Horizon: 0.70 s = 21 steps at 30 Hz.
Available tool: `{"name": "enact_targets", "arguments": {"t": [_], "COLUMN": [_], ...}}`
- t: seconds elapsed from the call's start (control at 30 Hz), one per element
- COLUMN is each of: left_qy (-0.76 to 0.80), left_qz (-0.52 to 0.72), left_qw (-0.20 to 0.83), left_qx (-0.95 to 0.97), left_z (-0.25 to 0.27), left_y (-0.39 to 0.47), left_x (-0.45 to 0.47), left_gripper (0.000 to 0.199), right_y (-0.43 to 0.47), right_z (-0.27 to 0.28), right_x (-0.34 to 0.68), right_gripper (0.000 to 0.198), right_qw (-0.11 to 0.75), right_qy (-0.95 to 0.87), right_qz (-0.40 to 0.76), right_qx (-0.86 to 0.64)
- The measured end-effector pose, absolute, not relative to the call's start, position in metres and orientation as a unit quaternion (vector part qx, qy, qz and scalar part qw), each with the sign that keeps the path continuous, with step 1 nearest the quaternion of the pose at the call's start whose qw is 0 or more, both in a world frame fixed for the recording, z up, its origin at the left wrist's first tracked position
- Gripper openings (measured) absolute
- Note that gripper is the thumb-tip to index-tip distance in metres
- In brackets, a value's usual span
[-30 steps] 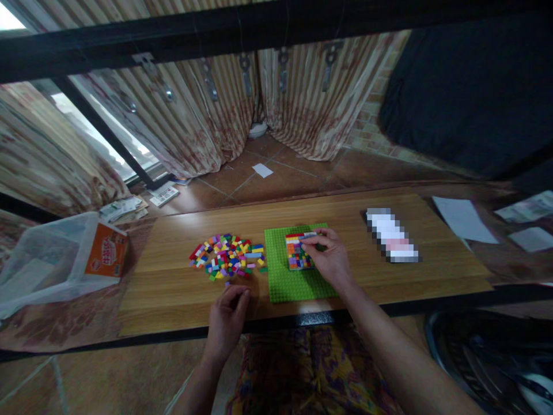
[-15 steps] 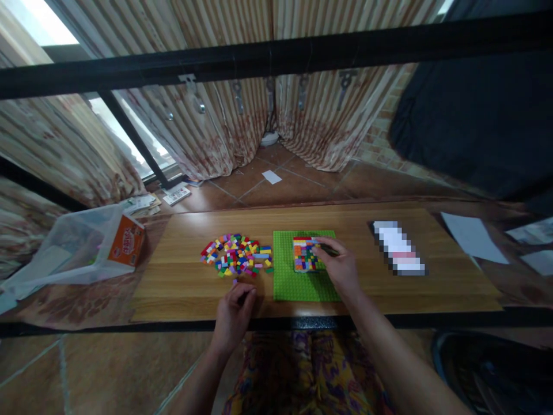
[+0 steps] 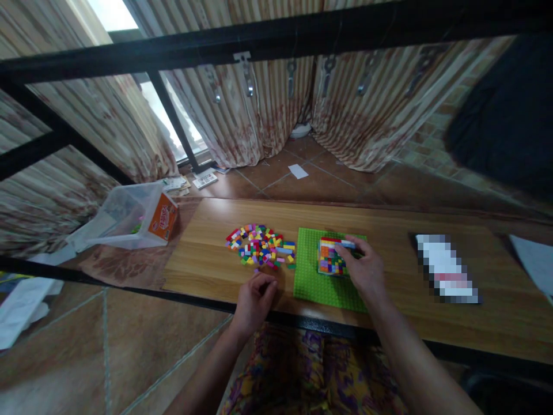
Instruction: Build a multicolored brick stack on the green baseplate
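A green studded baseplate lies on the wooden table, with a compact multicoloured block of building bricks on it. My right hand reaches over the right side of that block, its thumb and fingers closed around a light blue brick at the block's upper right. Part of the block is hidden under this hand. My left hand rests by the table's front edge with curled fingers, just below a pile of loose bricks. Whether anything small is inside its fingers cannot be seen.
A clear plastic bin with an orange label stands left of the table. A pixelated phone-like object lies on the table's right side. A black metal bar crosses above, before striped curtains. Paper sheets lie about.
The view has turned left, so everything sits further right. My right hand remains at the block, where the light blue brick now shows at its fingertips. My left hand stays curled below the pile.
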State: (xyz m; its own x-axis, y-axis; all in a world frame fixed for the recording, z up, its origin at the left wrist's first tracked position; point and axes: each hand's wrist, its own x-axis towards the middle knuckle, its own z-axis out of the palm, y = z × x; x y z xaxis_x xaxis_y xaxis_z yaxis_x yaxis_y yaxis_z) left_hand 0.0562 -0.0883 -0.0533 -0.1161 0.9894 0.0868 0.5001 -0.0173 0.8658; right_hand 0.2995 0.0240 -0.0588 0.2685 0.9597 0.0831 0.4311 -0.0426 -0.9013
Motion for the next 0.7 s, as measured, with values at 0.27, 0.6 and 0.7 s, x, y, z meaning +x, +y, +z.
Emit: {"name": "enact_targets", "arguments": {"t": [0.27,0.6,0.7], "left_qy": [0.628,0.674,0.686], "left_qz": [0.426,0.460,0.457], "left_qw": [0.302,0.266,0.224], "left_qx": [0.577,0.514,0.521], "left_z": [-0.052,-0.062,-0.061], "left_y": [-0.090,-0.086,-0.082], "left_x": [0.043,0.004,-0.004], "left_gripper": [0.018,0.020,0.018], "right_y": [0.018,-0.032,-0.034], "right_z": [-0.050,-0.024,-0.027], "right_x": [0.303,0.243,0.226], "right_gripper": [0.050,0.020,0.022], "right_qw": [0.407,0.436,0.390], "right_qy": [-0.591,-0.744,-0.778], "right_qz": [0.215,0.120,0.169], "right_qx": [-0.662,-0.492,-0.462]}}
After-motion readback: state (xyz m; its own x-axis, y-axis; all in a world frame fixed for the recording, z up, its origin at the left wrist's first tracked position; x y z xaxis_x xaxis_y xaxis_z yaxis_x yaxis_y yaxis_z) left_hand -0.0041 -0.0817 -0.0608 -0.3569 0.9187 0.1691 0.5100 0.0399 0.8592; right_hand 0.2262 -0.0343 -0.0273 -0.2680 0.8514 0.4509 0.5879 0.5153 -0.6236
